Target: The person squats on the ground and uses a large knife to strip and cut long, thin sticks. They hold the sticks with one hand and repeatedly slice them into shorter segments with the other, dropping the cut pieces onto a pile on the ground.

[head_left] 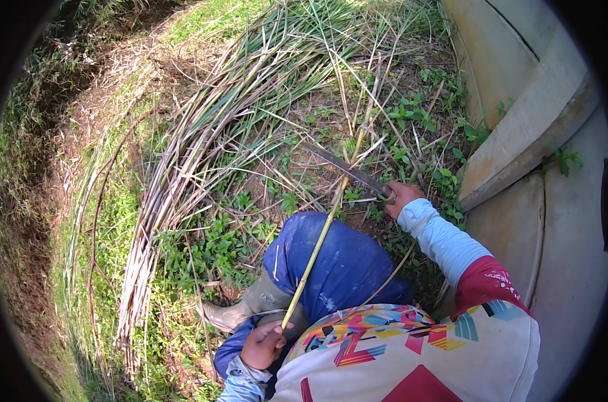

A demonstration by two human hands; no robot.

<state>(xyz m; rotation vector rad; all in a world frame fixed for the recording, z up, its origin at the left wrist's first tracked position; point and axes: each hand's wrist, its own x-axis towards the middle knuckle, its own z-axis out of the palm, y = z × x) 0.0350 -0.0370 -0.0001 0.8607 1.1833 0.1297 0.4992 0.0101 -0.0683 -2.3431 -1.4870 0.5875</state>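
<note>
My left hand (264, 344), low in the picture near my boot, is closed around the lower end of a long yellow-green cane stalk (317, 244). The stalk slants up across my blue-clad knee and away from me to the right. My right hand (403, 199) grips the handle of a machete (344, 165), mostly hidden inside the fingers. Its long dark blade points to the upper left and crosses the stalk beyond my knee. Whether the edge touches the stalk, I cannot tell.
A large bundle of long cut stalks and leaves (190, 141) lies on the ground to the left and ahead. At the right stands a pale wall with a thick slanted buttress (528, 130). Low green weeds (223, 248) grow beside my rubber boot (240, 308).
</note>
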